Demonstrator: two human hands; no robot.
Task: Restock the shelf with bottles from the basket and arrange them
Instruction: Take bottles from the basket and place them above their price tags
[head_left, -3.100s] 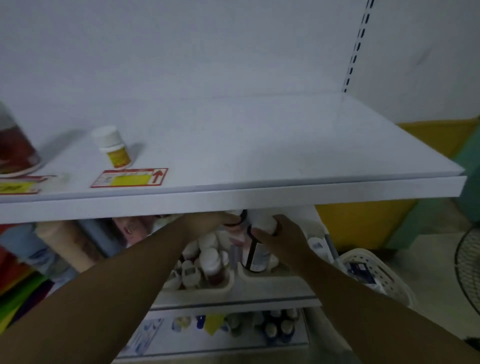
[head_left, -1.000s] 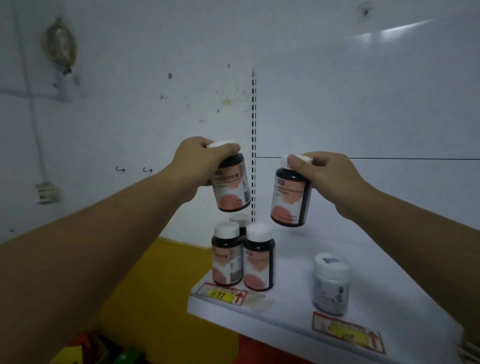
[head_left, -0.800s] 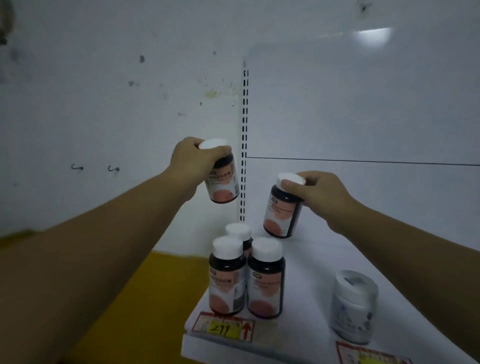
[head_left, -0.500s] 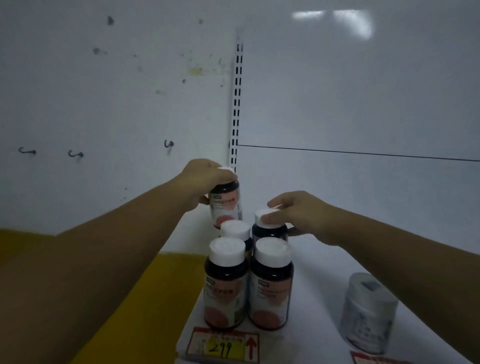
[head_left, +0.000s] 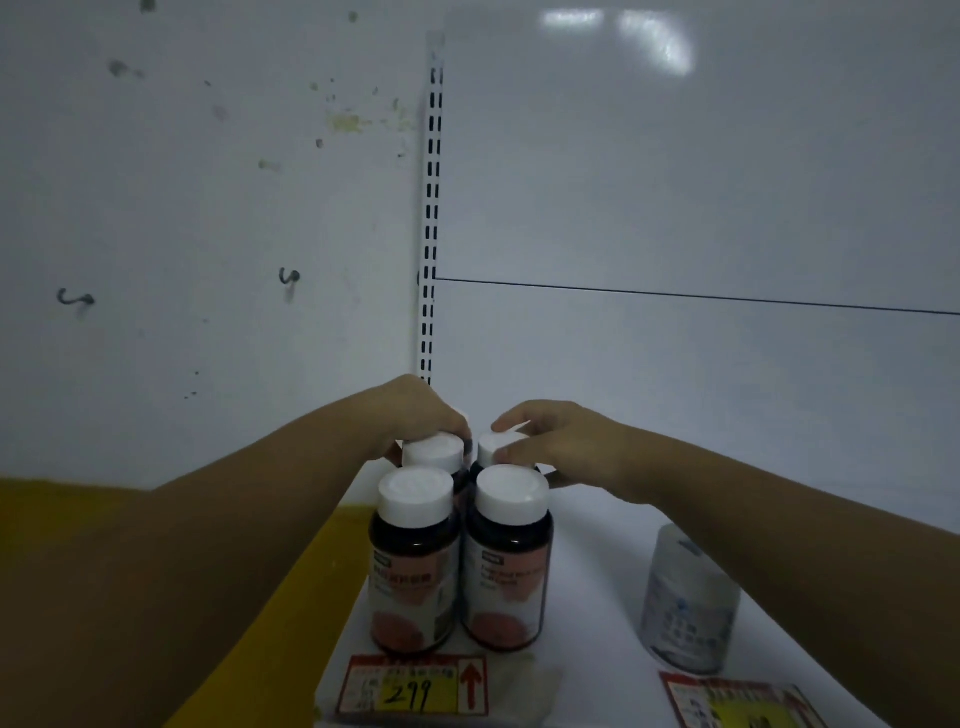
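Left hand (head_left: 415, 415), right hand (head_left: 563, 441) lowered; front bottles (head_left: 506, 561) hide held bottles (head_left: 497, 451).

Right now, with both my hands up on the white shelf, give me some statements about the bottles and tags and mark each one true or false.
1. Two dark brown front bottles with white caps stand side by side at the front of the white shelf. True.
2. The right hand pinches the white cap of a rear dark bottle. True.
3. The pale grey bottle lies on its side. False: it stands upright, apart, to the right of the dark ones.
4. The yellow price tag reads 199. False: it reads 299.
5. The left hand hangs clear of the bottles. False: its fingers curl down behind the rear left cap, round a hidden bottle.
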